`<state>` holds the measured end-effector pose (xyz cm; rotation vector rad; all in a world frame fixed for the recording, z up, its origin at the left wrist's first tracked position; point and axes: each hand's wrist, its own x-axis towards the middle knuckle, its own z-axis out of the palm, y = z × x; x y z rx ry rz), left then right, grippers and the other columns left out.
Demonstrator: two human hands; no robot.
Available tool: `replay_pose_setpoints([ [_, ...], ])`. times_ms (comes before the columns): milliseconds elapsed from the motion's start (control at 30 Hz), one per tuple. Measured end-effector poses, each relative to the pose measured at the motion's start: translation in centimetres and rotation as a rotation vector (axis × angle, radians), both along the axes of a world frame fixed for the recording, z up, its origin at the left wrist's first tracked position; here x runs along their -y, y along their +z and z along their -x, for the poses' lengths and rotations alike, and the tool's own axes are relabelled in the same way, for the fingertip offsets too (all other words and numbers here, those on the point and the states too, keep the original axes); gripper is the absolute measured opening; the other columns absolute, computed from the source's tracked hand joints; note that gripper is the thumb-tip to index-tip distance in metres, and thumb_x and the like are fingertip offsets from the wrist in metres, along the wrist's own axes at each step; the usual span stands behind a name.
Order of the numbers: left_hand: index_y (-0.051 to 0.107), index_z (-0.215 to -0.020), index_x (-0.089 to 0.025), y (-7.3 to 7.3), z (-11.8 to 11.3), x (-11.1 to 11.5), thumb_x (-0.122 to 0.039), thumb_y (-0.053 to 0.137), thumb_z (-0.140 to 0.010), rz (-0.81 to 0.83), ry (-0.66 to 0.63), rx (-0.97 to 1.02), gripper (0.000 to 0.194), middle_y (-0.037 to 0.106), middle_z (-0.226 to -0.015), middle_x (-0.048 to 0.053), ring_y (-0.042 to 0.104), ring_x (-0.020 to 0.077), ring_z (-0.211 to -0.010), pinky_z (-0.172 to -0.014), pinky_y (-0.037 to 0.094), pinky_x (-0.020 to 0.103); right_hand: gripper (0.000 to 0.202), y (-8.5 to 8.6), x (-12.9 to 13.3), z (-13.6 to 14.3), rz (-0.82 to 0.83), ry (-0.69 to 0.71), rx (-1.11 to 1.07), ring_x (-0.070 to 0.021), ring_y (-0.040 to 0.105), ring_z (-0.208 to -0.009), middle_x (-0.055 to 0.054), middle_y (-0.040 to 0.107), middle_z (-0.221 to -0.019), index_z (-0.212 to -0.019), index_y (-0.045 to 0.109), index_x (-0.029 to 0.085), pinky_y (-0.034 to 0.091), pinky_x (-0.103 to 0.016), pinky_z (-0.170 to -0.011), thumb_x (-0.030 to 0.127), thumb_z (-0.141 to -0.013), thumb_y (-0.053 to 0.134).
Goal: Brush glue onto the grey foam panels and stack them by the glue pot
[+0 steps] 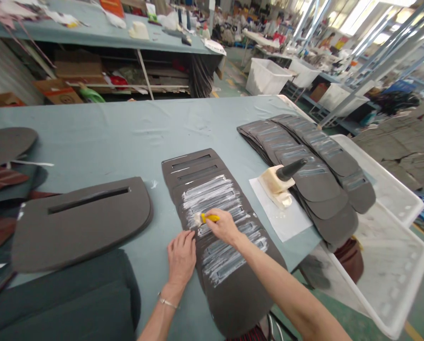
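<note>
Pinched in my right hand (225, 228) is a small brush with a yellow handle (210, 218). Its pale bristles (198, 219) touch a row of overlapping dark grey slotted panels (238, 303). White, glue-like streaks (212, 194) cover the panels around their slots. My left hand (182, 255) lies flat with fingers stretched at the panels' left edge. To the right, a cream container with a black spout (276, 179) rests on a white sheet (281, 220), with a pale smear beside it.
More streaked panels (322, 189) are fanned out at the right. A slotted dark panel stack (87, 222) and dark green pieces (63, 298) lie left. White plastic bins (385, 265) stand beyond the table's right edge. Another covered table (101, 33) is behind.
</note>
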<state>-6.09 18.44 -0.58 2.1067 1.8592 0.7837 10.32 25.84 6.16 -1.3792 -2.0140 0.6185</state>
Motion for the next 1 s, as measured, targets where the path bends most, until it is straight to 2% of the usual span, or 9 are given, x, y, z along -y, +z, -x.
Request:
replay_pose_setpoints([
  [167, 0.057, -0.112, -0.021, -0.3, -0.2, 0.0, -0.025, 0.039, -0.09, -0.008, 0.014, 0.008, 0.029, 0.061, -0.115, 0.009, 0.052, 0.0234, -0.111, -0.094, 0.034, 0.041, 0.017, 0.8, -4.0, -10.3, -0.029, -0.374, 0.134, -0.0158, 0.058, -0.067, -0.002, 0.066, -0.076, -0.08, 0.066, 0.02, 0.043, -0.026, -0.068, 0.025, -0.077, 0.051],
  [267, 0.057, -0.111, -0.022, -0.2, 0.1, -0.2, -0.027, 0.041, -0.089, 0.006, 0.036, 0.082, 0.027, 0.061, -0.114, 0.009, 0.052, 0.0237, -0.111, -0.094, 0.035, 0.041, 0.018, 1.3, -4.9, -13.0, -0.061, -0.495, 0.169, -0.0161, 0.056, -0.063, -0.002, 0.065, -0.07, -0.077, 0.066, 0.02, 0.042, -0.026, -0.064, 0.027, -0.075, 0.05],
  [333, 0.057, -0.11, -0.023, 0.0, 0.6, -0.2, -0.029, 0.043, -0.089, 0.031, 0.057, 0.181, 0.026, 0.061, -0.113, 0.007, 0.052, 0.0224, -0.11, -0.094, 0.037, 0.04, 0.019, 1.6, -4.1, -12.1, -0.091, -0.488, 0.148, -0.0162, 0.056, -0.064, -0.002, 0.065, -0.072, -0.078, 0.066, 0.02, 0.042, -0.026, -0.064, 0.028, -0.076, 0.05],
  [433, 0.056, -0.107, -0.022, 0.4, 1.3, 0.6, -0.03, 0.045, -0.089, 0.025, 0.087, 0.297, 0.023, 0.061, -0.11, 0.006, 0.054, 0.0203, -0.106, -0.092, 0.04, 0.038, 0.018, 2.0, -1.2, -8.0, -0.085, -0.376, 0.04, -0.0158, 0.057, -0.066, -0.003, 0.066, -0.076, -0.081, 0.066, 0.02, 0.043, -0.026, -0.066, 0.027, -0.078, 0.049],
  [600, 0.058, -0.107, -0.022, 0.6, 0.4, 4.0, -0.024, 0.045, -0.088, 0.03, -0.083, 0.147, 0.023, 0.062, -0.11, 0.007, 0.054, 0.0202, -0.108, -0.095, 0.038, 0.039, 0.015, 1.5, 5.0, -1.3, -0.001, -0.04, -0.075, -0.0149, 0.06, -0.076, -0.002, 0.066, -0.082, -0.086, 0.065, 0.02, 0.045, -0.025, -0.073, 0.02, -0.081, 0.05],
  [667, 0.057, -0.113, -0.021, 0.3, -0.3, 5.2, -0.02, 0.043, -0.089, 0.03, -0.126, 0.066, 0.028, 0.062, -0.114, 0.008, 0.052, 0.0214, -0.113, -0.098, 0.036, 0.04, 0.016, 0.7, 6.0, -0.8, 0.016, 0.036, -0.075, -0.0146, 0.061, -0.078, -0.002, 0.066, -0.084, -0.088, 0.064, 0.021, 0.045, -0.024, -0.074, 0.019, -0.082, 0.049],
  [733, 0.056, -0.116, -0.019, -0.1, -0.9, 5.9, -0.018, 0.042, -0.089, 0.023, -0.119, 0.001, 0.031, 0.061, -0.118, 0.009, 0.051, 0.0225, -0.116, -0.099, 0.035, 0.041, 0.015, 0.1, 5.9, -1.6, 0.022, 0.025, -0.046, -0.0144, 0.06, -0.075, -0.002, 0.066, -0.083, -0.087, 0.063, 0.021, 0.045, -0.024, -0.073, 0.019, -0.082, 0.049],
  [900, 0.056, -0.117, -0.019, -0.5, -1.5, 6.0, -0.017, 0.042, -0.088, 0.011, -0.097, -0.07, 0.032, 0.061, -0.12, 0.01, 0.052, 0.022, -0.116, -0.098, 0.037, 0.04, 0.013, 0.8, 5.3, -3.2, -0.103, -0.21, 0.143, -0.0152, 0.058, -0.075, -0.004, 0.062, -0.079, -0.082, 0.061, 0.019, 0.043, -0.024, -0.072, 0.016, -0.082, 0.048],
  [1000, 0.056, -0.117, -0.018, -0.6, -1.7, 6.0, -0.018, 0.042, -0.088, -0.018, -0.085, -0.084, 0.032, 0.062, -0.118, 0.011, 0.052, 0.0229, -0.115, -0.097, 0.037, 0.041, 0.013, 1.2, 7.1, -1.5, -0.12, -0.077, 0.18, -0.0142, 0.057, -0.075, -0.003, 0.061, -0.079, -0.087, 0.06, 0.02, 0.042, -0.023, -0.071, 0.016, -0.083, 0.049],
])
